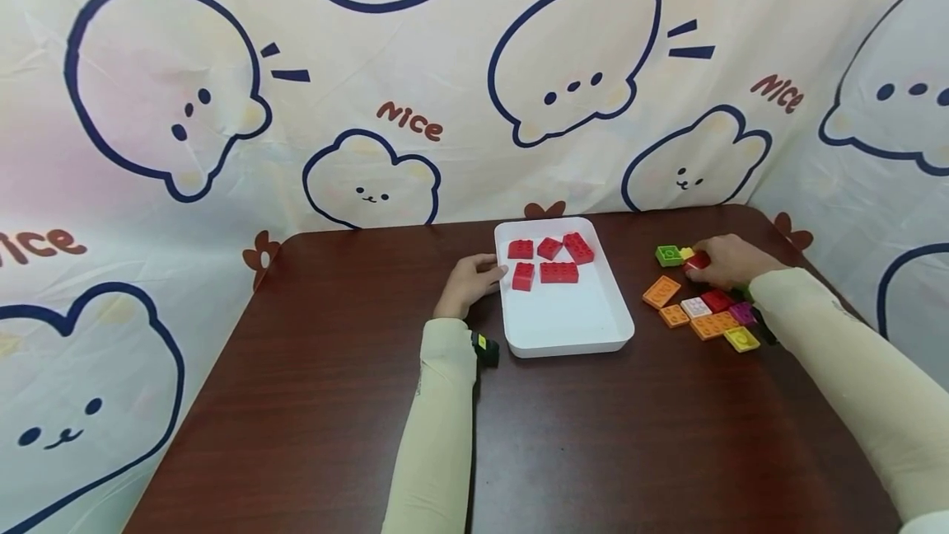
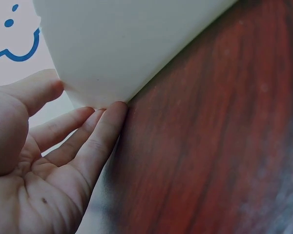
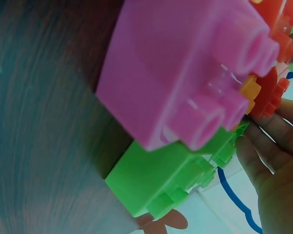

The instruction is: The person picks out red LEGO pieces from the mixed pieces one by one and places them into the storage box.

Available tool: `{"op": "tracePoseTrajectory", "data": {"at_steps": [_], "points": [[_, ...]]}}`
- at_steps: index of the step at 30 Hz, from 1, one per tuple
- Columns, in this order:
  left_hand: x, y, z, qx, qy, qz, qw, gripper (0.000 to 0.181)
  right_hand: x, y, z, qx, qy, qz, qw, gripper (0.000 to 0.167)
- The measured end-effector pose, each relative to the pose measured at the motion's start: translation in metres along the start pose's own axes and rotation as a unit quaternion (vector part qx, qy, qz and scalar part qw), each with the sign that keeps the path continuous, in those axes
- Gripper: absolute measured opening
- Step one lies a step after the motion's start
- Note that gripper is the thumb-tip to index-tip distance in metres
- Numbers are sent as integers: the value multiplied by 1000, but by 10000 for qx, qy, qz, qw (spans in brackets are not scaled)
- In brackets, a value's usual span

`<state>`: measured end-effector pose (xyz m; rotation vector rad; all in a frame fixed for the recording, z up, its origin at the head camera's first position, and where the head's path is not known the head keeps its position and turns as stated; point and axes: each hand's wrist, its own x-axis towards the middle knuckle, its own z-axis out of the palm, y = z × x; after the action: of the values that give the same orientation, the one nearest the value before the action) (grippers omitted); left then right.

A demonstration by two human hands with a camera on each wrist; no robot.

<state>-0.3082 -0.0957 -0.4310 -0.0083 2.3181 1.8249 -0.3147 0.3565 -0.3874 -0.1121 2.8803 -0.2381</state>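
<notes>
My left hand [image 1: 467,285] is at the left side of a white tray [image 1: 567,328], its fairly straight fingers touching the wall. In the left wrist view, the thumb and fingertips rest against the tray's edge and corner. Several red bricks [image 1: 558,272] lie towards the tray's far end. On the right, my right hand [image 1: 730,260] pinches a red brick [image 1: 697,260] beside a green brick [image 1: 669,255] and a small yellow brick [image 1: 686,253]. The right wrist view shows its fingers at the red brick [image 3: 268,92], partly hidden behind nearer bricks.
Nearer me than the right hand, loose bricks lie grouped: orange [image 1: 661,292], white [image 1: 695,307], purple [image 1: 743,314] and yellow [image 1: 741,339] among them. My right forearm covers part of this group. A patterned cloth [image 1: 460,64] hangs behind the dark brown table [image 1: 334,402].
</notes>
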Motion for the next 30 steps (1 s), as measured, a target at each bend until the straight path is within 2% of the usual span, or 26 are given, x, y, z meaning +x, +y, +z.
{"op": "tracePoseTrajectory", "data": {"at_steps": [12,19,30], "points": [[1,0,0,-82,-59,36,9999,53,-4,-1,-1,-7,101,-68,9999,72],[1,0,0,-87,-72,73,9999,53,-2,0,-4,134,0,-60,9999,75],[0,0,0,-15,-37,84,10000,54,-7,-7,-18,-4,206,-478,9986,59]]}}
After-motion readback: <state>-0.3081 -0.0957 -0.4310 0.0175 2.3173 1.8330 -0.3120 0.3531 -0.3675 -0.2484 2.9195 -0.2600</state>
